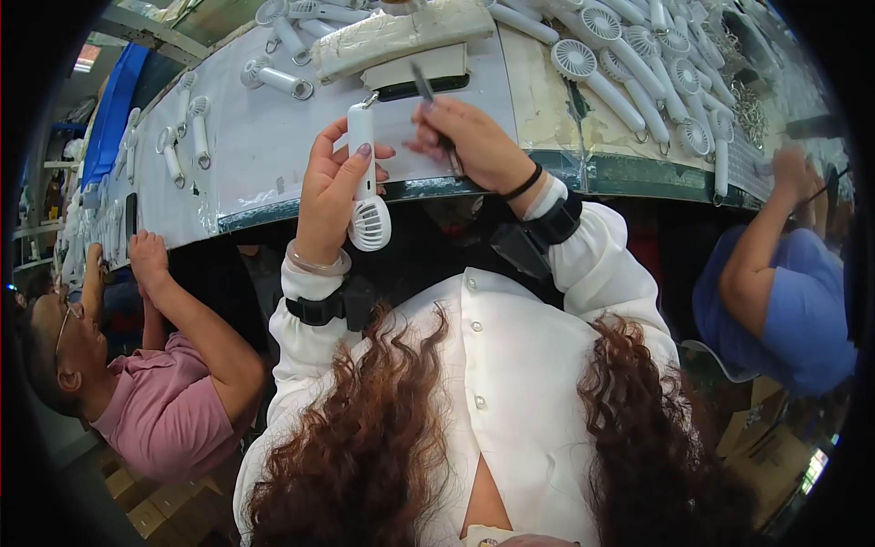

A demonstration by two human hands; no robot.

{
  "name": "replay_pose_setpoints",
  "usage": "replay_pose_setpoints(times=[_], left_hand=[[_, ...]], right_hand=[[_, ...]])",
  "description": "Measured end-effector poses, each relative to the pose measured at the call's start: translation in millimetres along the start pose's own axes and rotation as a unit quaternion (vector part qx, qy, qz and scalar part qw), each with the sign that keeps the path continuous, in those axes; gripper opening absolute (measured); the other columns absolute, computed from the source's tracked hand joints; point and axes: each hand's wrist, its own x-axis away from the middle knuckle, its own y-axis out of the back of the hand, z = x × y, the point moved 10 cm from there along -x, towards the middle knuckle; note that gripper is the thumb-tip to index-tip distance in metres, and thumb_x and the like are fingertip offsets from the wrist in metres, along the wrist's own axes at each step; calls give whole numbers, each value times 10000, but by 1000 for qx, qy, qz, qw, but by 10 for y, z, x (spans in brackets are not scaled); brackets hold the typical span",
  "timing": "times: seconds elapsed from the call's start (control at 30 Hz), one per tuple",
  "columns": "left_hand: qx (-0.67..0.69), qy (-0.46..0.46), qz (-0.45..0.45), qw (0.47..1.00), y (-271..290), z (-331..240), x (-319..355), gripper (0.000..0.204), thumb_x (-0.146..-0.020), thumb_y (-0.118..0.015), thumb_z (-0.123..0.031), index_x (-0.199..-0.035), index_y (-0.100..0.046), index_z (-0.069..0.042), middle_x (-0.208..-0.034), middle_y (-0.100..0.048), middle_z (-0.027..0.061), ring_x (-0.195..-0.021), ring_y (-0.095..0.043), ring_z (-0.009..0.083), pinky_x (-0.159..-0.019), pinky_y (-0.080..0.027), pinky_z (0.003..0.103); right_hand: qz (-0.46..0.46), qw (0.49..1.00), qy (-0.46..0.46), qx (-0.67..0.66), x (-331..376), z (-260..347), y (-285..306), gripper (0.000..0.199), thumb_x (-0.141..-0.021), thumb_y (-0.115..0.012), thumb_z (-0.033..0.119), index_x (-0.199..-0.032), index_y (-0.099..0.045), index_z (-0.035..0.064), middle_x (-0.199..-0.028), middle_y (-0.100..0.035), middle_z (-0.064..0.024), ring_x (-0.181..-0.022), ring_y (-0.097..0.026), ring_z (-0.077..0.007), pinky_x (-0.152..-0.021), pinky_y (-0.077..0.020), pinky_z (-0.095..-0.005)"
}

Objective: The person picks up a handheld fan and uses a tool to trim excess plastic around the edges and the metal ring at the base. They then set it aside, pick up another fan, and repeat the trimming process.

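My left hand [334, 178] is closed round a white handheld fan [362, 137], held over the table's near edge. The fan's round grille points down toward me, and a small metal clasp sticks out at the handle's far end. To the right of it my right hand [469, 137] grips a slim dark tool [422, 82] with a pointed tip, slightly blurred; it looks like a pen-shaped knife or tweezers, but I cannot tell which. The tool's tip is apart from the fan. Beyond both hands lies a dark flat object [401, 91], partly under a pale block.
A worn, pale padded block [401, 44] lies at the table's far middle. Many white fans [602, 82] are heaped at the right, near metal clasps [749, 114]. A few more fans [273, 80] lie at the left. Co-workers sit at the left [173, 401] and right [775, 292].
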Motion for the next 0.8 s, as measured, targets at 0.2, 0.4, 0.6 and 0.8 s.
replay_pose_setpoints(times=[0.2,0.4,0.6,0.8], left_hand=[[-69,-13,-12,997,9,95,-5,422,-1019,-584,-160,-1385,-439,-8,-1079,-684,105,-852,-614,100,-734,-517,259],[-340,-96,-30,935,-138,-34,-17,397,-945,-657,-177,-1305,-579,-29,-1035,-669,122,-852,-635,205,-762,-526,325],[-499,-137,-50,854,-287,-184,15,423,-882,-698,-193,-1275,-623,-56,-1008,-648,151,-869,-651,318,-778,-534,388],[-585,-143,-49,797,-339,-202,27,393,-876,-696,-203,-1239,-654,-59,-999,-648,144,-881,-658,346,-756,-537,413]], right_hand=[[101,968,-193,123,616,-75,-181,285,-1078,-469,273,-1108,-622,35,-809,-516,19,-733,-541,-79,-747,-540,-285],[-35,911,64,406,630,405,93,250,-1034,-529,168,-1231,-643,65,-786,-562,-29,-687,-572,-134,-652,-527,-315],[-115,764,220,596,704,581,-96,394,-920,-610,17,-1288,-652,153,-841,-612,-102,-683,-618,-266,-616,-514,-345],[-132,717,224,647,695,563,-143,457,-887,-626,17,-1308,-649,194,-887,-630,-81,-716,-633,-288,-639,-529,-347]])
